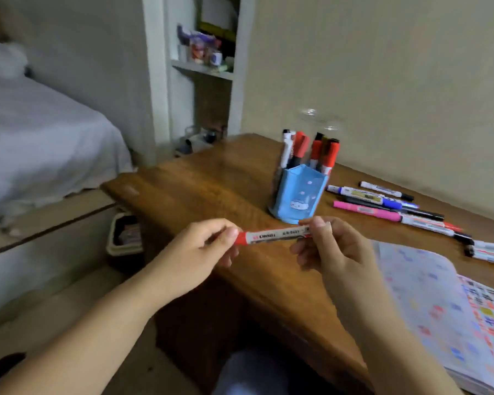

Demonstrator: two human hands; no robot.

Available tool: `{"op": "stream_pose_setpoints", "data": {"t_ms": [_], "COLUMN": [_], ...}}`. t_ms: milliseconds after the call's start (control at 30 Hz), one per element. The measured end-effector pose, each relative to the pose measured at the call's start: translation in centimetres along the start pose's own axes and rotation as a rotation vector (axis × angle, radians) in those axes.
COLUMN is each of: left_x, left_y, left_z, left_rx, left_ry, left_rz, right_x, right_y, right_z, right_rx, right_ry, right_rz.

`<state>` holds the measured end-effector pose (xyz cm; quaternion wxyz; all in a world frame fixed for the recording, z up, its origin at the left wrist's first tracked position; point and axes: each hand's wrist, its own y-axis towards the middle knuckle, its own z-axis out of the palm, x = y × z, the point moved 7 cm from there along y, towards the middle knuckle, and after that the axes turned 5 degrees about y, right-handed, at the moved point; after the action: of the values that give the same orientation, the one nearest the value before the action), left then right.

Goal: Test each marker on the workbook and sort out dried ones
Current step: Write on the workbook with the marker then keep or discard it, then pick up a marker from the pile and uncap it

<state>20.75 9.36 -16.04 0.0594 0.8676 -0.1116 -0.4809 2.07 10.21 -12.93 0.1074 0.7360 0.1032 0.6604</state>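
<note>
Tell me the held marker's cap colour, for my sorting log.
Red cap on the white-barrelled marker, head view.

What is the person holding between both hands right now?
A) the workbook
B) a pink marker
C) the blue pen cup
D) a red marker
D: the left hand and right hand each pinch an end of a red marker, held level above the desk edge.

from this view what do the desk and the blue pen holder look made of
Desk: looks like wood with a glossy varnish, going by the brown grain and sheen. Blue pen holder: flat creased panels suggest thin plastic or card; I cannot tell which.
</note>
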Motion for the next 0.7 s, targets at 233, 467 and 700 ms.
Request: {"op": "stream_pose_setpoints", "data": {"t_ms": [233,467,700], "left_x": [17.1,25.1,25.4], "left_y": [-13.6,-26.1,-25.6], "left_z": [-16.9,-23.8,-22.7], "left_rx": [-0.608,-0.727,-0.698], "left_ry": [0.157,0.236,0.243], "left_rz": [-0.389,-0.702,-0.7], "right_x": [-4.7,-12.5,-12.7], "right_y": [-3.1,-10.5,-11.3], "right_z": [22.5,39.4,39.1], "right_rx": [0.511,0.893,1.019], "right_ry": [-0.085,-0.185,-0.361], "right_rz": [0.032,0.288,0.281]}}
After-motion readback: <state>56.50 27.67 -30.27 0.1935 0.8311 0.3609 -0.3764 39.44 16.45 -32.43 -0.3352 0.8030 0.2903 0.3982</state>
